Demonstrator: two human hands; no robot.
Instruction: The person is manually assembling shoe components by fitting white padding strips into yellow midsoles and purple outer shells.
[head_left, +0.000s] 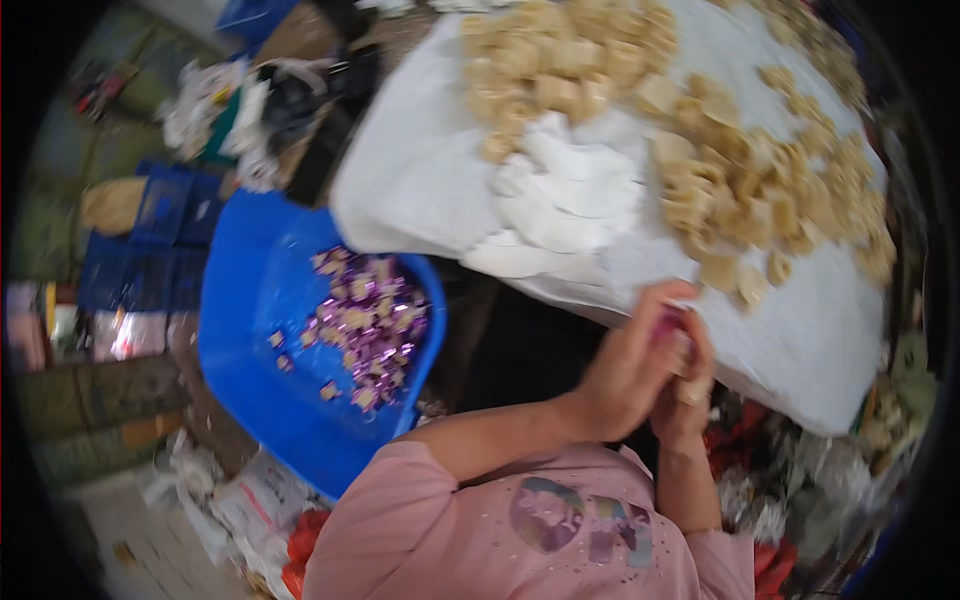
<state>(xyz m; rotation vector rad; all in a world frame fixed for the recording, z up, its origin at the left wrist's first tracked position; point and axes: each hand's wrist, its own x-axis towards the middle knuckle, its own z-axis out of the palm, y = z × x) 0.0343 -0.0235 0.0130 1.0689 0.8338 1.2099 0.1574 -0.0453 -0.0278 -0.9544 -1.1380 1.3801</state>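
Close together at the front edge of the white-covered table point(420, 180), my left hand point(622, 372) and my right hand point(697, 385) are both closed around a small purple-and-beige piece point(672, 328). Fingers hide most of that piece, and motion blurs it. Just beyond my hands lie loose beige, ring-like parts point(740, 190) spread over the right side of the cover. A pile of flat white pieces point(570, 200) rests left of them, and more beige parts point(560, 60) are heaped behind it.
To the left, a large blue tub point(250, 300) holds many shiny purple-and-beige pieces point(370, 330). Blue crates point(140, 270) stand farther left. Plastic bags point(260, 500) lie low at the left, and more clear and red bags point(790, 480) sit at the lower right.
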